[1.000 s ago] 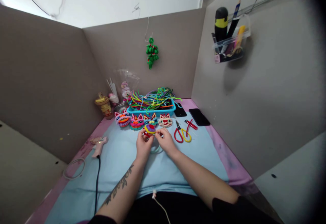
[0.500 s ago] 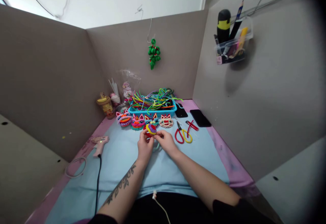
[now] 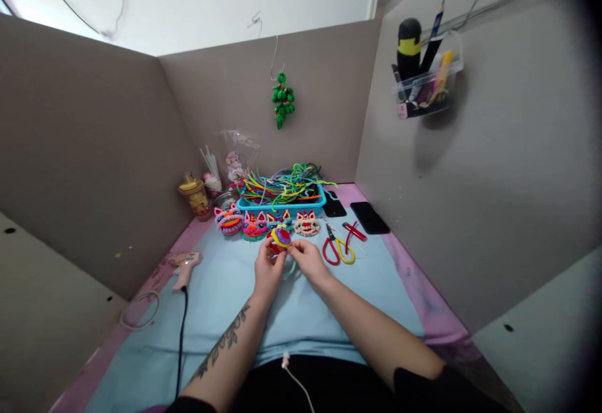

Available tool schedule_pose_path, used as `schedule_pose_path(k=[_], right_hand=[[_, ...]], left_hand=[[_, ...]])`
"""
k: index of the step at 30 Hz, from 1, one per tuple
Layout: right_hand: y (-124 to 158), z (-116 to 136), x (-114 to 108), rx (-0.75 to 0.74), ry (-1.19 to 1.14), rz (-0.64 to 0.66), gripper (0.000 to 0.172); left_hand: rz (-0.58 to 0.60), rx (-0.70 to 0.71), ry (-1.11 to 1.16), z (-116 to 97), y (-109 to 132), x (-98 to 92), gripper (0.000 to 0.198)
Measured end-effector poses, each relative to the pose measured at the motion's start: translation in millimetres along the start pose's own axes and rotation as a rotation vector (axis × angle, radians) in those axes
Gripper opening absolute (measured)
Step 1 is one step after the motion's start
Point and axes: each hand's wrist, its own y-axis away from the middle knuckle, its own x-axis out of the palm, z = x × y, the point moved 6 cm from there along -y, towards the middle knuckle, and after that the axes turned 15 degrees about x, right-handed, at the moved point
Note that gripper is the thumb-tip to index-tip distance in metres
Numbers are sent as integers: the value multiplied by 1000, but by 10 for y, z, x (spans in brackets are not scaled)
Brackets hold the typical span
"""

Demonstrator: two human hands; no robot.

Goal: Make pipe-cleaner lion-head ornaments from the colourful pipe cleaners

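Note:
Between my hands is a small rounded pipe-cleaner piece (image 3: 281, 238) in red, yellow and purple. My left hand (image 3: 269, 265) is closed round its left and lower side. The fingers of my right hand (image 3: 306, 259) pinch at its lower right edge; the exact spot they grip is hidden. A pale blue-green pipe-cleaner strand (image 3: 290, 271) curves below, between the two hands. Just beyond stand several finished-looking animal heads of pipe cleaner, among them a pink and orange one (image 3: 254, 226) and a white and red one (image 3: 307, 224).
A blue tray (image 3: 282, 208) heaped with pipe cleaners (image 3: 282, 184) stands at the back. On the right lie scissors (image 3: 337, 251), a red-handled tool (image 3: 356, 232) and two phones, one black (image 3: 370, 218). A pink glue gun (image 3: 187, 270) and a lidded cup (image 3: 196, 198) are left.
The pipe-cleaner piece has turned slightly and shifted a little to the right in my hands. My right fingers stay at its edge. The rest of the table looks the same.

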Motion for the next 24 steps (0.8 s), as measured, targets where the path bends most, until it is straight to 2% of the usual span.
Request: schedule_pose_path(k=[3, 11, 19, 24], right_hand=[[37, 46, -5, -37, 34, -15, 19], [214, 274, -48, -235, 233, -162, 14], [263, 321, -28, -253, 235, -151, 14], [257, 313, -5, -254, 258, -124, 13]], left_hand=[[-16, 14, 6, -17, -8, -10, 43], [-42, 10, 35, -87, -23, -3, 44], [-33, -98, 223, -80, -7, 63, 53], [-32, -137, 194, -36, -1, 31, 56]])
